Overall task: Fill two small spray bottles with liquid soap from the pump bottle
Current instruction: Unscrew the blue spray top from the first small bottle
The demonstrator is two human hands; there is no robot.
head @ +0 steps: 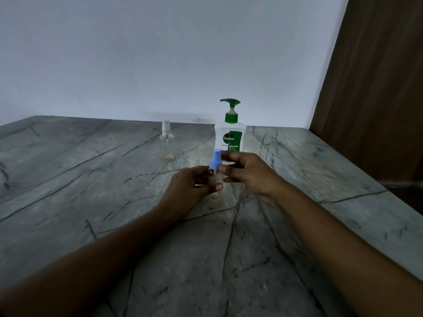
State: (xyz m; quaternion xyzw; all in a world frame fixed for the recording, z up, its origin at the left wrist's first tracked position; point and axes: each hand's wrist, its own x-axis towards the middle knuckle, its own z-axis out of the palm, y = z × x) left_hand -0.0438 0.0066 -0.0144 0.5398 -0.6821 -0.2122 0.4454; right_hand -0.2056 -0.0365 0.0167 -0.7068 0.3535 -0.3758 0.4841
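Item, far left: second spray bottle [167,141], clear with a pale head, upright on the marble counter [91,184], well apart from both hands, capped. Item: left hand [191,187], forearm reaching in low over the counter, fingers curled around the body of the first spray bottle [215,196], which stands on or just above the stone at centre. Item: blue spray head [215,160], seated on that bottle. Item: pump bottle [230,136], green pump, upright just behind the hands, untouched. Item: right hand [248,172], thumb and fingertips pinching the blue head. Item, far right: wooden panel [377,99]. Step, as judged: twisting the head, opening or closing cannot be told. Next requires a steady hold below and a turning wrist above.
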